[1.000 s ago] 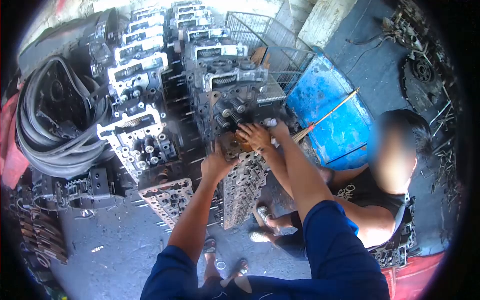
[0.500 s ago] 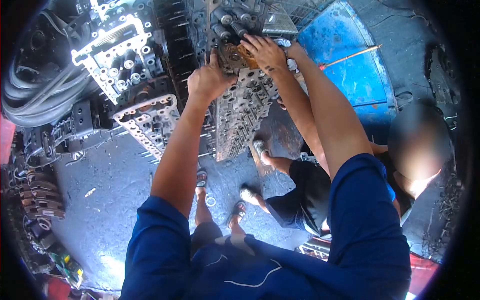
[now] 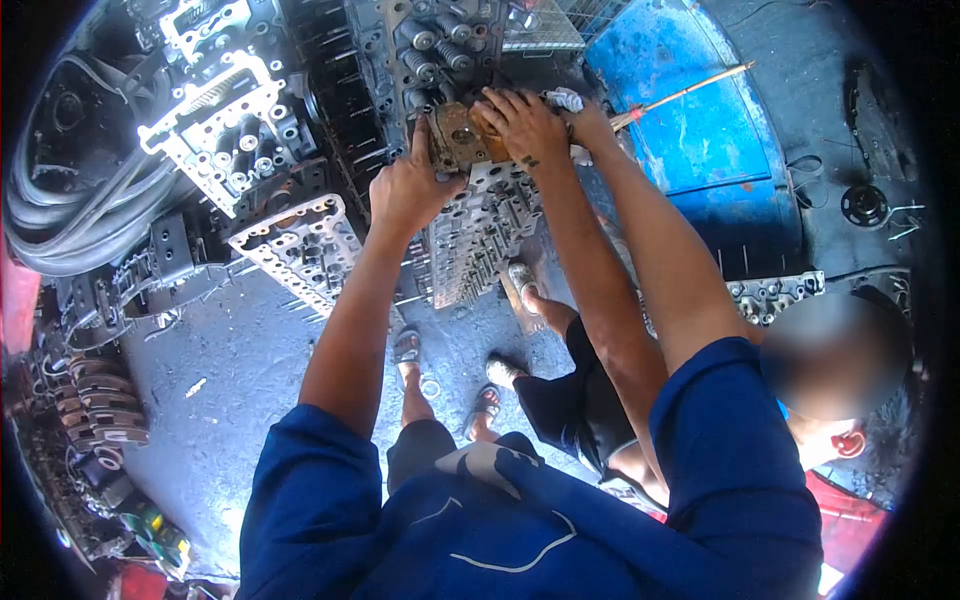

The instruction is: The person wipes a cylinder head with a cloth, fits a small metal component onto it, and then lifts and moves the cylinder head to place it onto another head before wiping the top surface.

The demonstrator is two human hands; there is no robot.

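Rust-brown metal marks the housing [image 3: 455, 140] at the top end of the cylinder head [image 3: 485, 235]. The cylinder head stands on end on the concrete floor [image 3: 230, 380], just beside a row of other cylinder heads [image 3: 300, 245].

Hidden or unclear items:
- I read the left hand [image 3: 405, 190] as closed. It grips the upper edge of the cylinder head, with the thumb raised along the side of the housing.
- The right hand [image 3: 588, 122] is mostly hidden behind the co-worker's hand [image 3: 525, 125], which rests on top of the housing. A white rag [image 3: 565, 98] shows at the right hand, but I cannot tell whether its fingers are closed on it or open.
- The valve-spring assembly [image 3: 440, 45] behind the housing is cut off by the upper edge of the view, as is the wire cage [image 3: 545, 25].
- The rubber hoses [image 3: 60, 200] at far left lie in shadow and I cannot separate them.
- I cannot identify the stack of curved metal parts [image 3: 100, 400] at lower left.

Surface and surroundings:
- The floor is grey, oil-stained and sunlit.
- A blue steel panel [image 3: 700, 130] lies at upper right with a thin stick [image 3: 690, 95] across it.
- The co-worker crouches at right, with one sandalled foot [image 3: 520, 285] near the base of the cylinder head.
- A further cylinder head [image 3: 775, 295] lies flat beyond the co-worker.
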